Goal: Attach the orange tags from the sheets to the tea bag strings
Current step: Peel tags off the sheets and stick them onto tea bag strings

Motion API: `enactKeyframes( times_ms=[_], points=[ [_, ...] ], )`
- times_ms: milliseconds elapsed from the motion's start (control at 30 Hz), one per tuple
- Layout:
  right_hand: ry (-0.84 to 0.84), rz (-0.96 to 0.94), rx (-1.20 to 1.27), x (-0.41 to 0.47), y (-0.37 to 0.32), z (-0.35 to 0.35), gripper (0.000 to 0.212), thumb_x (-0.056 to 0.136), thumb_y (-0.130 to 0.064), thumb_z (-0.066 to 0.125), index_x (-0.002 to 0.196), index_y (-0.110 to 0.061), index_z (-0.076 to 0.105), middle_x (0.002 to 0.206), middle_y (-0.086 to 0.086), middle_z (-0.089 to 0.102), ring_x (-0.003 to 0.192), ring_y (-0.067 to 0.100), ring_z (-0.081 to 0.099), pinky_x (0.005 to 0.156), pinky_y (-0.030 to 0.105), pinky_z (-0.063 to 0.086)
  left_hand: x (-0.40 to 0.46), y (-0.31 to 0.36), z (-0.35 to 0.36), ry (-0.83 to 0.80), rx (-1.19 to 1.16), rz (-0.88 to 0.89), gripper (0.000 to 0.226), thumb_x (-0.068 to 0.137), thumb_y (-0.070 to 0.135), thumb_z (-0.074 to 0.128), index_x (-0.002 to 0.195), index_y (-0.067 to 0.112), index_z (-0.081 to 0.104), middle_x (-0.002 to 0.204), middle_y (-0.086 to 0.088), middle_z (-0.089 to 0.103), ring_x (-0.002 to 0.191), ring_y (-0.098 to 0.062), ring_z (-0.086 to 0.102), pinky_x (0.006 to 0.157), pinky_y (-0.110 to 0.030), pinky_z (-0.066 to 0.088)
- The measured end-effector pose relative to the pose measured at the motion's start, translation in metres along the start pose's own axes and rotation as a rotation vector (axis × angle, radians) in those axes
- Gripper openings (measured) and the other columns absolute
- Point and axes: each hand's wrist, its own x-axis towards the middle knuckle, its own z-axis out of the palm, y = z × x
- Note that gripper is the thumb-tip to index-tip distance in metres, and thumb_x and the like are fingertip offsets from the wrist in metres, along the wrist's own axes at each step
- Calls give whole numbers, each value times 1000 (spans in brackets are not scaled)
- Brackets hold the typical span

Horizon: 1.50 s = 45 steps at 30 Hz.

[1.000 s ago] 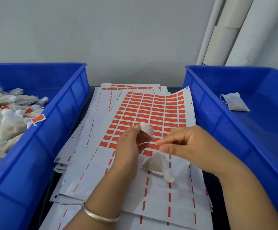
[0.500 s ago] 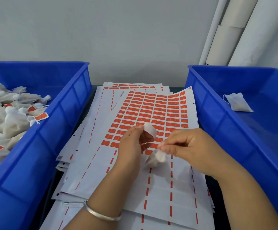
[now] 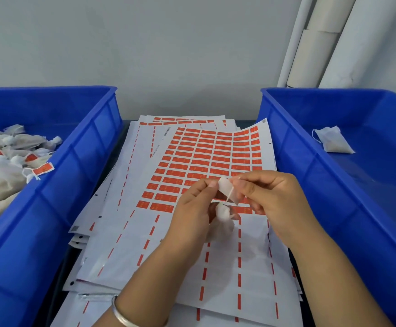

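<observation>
Item: peeled tag (image 3: pixel 227 193), pinched in both your left hand (image 3: pixel 192 208) and right hand (image 3: pixel 270 199) above the sheet (image 3: pixel 204 161); centre the string (image 3: pixel 229 197), then fold squarely.

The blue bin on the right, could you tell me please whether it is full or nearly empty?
Nearly empty: the right blue bin shows bare blue floor and one white tea bag lying near its back.

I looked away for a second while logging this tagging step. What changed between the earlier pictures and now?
The small white tea bag came up off the sheets of orange tags and now hangs at the left hand. The right hand moved up to pinch the peeled white-backed tag, with the string across it. Both blue plastic bins and their tea bags stayed put.
</observation>
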Motion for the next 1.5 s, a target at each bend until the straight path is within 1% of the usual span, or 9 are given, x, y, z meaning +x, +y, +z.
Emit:
enactKeyframes(
  times_ms=[67,167,300,500,633,767,933,1267,1500],
  points=[
    [37,9,-20,0,3,0,9,64,-41,65,71,-36,67,79,-26,69,78,-6,65,71,15,51,-2,1,0,-4,1,-2,24,94,36,47,77,36,65,66,27,64,65,1,65,47,-11,43],
    [62,1,-46,1,8,1,10,76,-27,70,72,-35,67,82,-25,69,85,-5,64,76,18,52,-2,0,0,-8,1,-12,19,93,37,48,83,35,64,68,26,65,68,-1,65,57,-17,42],
    [106,8,-30,1,11,0,14,79,-28,68,68,-36,68,81,-27,68,85,-5,64,68,14,52,-2,-1,0,16,-46,-37,17,89,39,52,82,36,67,80,14,70,83,-13,63,66,-24,45],
    [138,24,-35,2,14,0,20,82,-26,68,66,-38,68,77,-33,66,85,-11,61,68,10,48,-5,4,0,-34,-40,-45,16,91,35,52,81,33,64,65,12,68,48,-2,58,47,-14,46],
    [109,-28,-42,2,14,0,19,82,-19,70,72,-36,69,85,-27,69,87,-10,61,65,2,46,-3,5,-2,-34,-42,-87,18,90,35,53,81,26,66,63,6,67,48,-7,57,48,-16,45],
    [109,1,-49,1,14,1,15,81,-25,69,74,-38,67,78,-33,66,86,-14,60,65,6,46,-1,4,-2,-21,-30,-113,20,90,36,53,82,26,67,63,4,66,53,-9,56,57,-23,44],
    [106,18,-25,1,17,1,19,81,-24,69,69,-38,65,72,-38,64,82,-18,59,69,10,43,-2,7,-2,6,-33,-152,34,90,35,55,61,32,72,59,5,65,48,-8,56,52,-20,44],
    [74,-42,-123,2,21,3,22,82,-23,69,70,-41,65,74,-38,64,83,-15,60,64,-3,42,0,9,-2,23,8,-172,20,90,34,56,78,22,67,47,7,56,40,-4,50,52,-21,43],
    [120,41,-25,2,24,3,20,83,-22,69,69,-36,66,71,-33,66,78,-13,62,58,-1,44,-2,10,-1,11,5,-129,32,86,34,60,58,25,70,50,8,58,41,-5,53,47,-17,45]
  ],
)
